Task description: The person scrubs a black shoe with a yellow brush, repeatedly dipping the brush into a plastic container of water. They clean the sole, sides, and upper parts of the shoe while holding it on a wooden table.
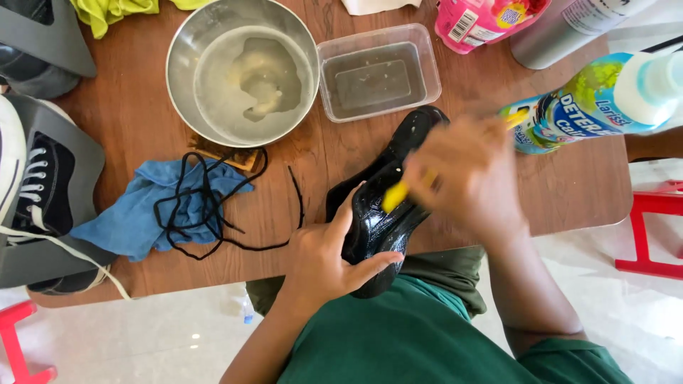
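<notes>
My left hand grips a wet, glossy black shoe by its heel end at the table's near edge. The shoe's toe points away toward the clear tub. Over the shoe's middle, my right hand is blurred and holds a yellow brush against the black upper. A second bit of yellow shows past the knuckles.
On the wooden table stand a steel bowl of cloudy water, a clear plastic tub, a detergent bottle, a pink pouch, and a blue cloth under black laces. A laced sneaker lies left. Red stools flank the table.
</notes>
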